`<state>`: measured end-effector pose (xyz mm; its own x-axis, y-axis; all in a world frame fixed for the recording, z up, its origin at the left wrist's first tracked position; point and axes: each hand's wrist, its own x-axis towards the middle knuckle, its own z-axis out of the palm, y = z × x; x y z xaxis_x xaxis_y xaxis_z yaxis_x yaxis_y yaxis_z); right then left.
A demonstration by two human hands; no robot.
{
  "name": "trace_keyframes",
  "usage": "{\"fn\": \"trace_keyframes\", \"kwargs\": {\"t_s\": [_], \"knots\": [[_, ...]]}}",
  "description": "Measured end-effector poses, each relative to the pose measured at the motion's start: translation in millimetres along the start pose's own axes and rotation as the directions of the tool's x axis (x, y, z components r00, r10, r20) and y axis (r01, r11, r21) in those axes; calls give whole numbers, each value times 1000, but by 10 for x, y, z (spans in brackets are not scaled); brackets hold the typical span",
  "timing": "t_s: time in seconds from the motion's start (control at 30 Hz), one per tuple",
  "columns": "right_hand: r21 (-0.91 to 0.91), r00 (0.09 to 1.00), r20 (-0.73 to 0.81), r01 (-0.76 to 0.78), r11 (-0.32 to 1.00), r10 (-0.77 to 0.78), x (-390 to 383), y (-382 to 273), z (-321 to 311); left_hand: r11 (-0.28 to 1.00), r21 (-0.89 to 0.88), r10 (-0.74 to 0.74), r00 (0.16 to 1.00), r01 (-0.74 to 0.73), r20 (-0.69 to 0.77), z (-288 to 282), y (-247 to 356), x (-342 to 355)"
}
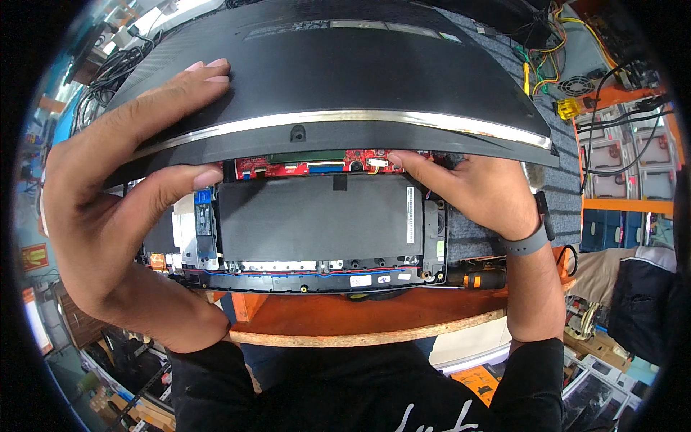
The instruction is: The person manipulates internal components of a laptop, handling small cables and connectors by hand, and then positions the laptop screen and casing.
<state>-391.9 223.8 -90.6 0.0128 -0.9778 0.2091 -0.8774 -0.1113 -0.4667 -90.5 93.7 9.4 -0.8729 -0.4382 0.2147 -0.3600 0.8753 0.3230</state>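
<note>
A black laptop bottom cover (pixel 360 79) with a shiny silver edge is tilted up over the opened laptop base (pixel 309 279). My left hand (pixel 108 173) wraps around the cover's left side, fingers on top and thumb beneath the front edge. Under the right part of the cover is my right hand (pixel 489 189); its thumb reaches toward the red circuit board (pixel 360 160), and its other fingers are hidden. A flat black battery (pixel 309 219) fills the middle of the base. Beside it lies a narrow part with a blue end (pixel 204 216). Red and blue wires run along the near edge.
The laptop rests on a grey ribbed mat (pixel 482 236) on an orange bench (pixel 345 317). A black and orange screwdriver handle (pixel 484 279) lies right of the base. Cables and a yellow connector (pixel 568 109) are at far right, beside a rack of boxed parts (pixel 633 155). Black cables (pixel 119 72) bunch at left.
</note>
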Motion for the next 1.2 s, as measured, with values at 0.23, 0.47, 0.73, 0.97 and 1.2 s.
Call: {"fn": "trace_keyframes", "kwargs": {"t_s": [0.23, 0.47, 0.73, 0.97, 1.2], "knots": [[32, 999, -42, 34, 999, -32, -3, 16, 7, 1000, -14, 24, 1000, -24, -1, 3, -44, -8], [22, 1000, 13, -16, 1000, 16, -13, -43, -42, 999, -6, 39, 999, -39, -1, -3, -49, -4], [63, 997, -54, 53, 997, -49, -23, -32, -45, 999, -5, 42, 999, -42, -2, 3, -52, -11], [130, 985, -135, 123, 984, -105, -35, 126, -38, 1000, 9, 27, 999, -27, 24, -20, -19, 17], [-70, 997, -78, -26, 997, 20, -309, 137, -553, 994, 86, -68, 995, 62, 70, -23, -2, -87]]}}
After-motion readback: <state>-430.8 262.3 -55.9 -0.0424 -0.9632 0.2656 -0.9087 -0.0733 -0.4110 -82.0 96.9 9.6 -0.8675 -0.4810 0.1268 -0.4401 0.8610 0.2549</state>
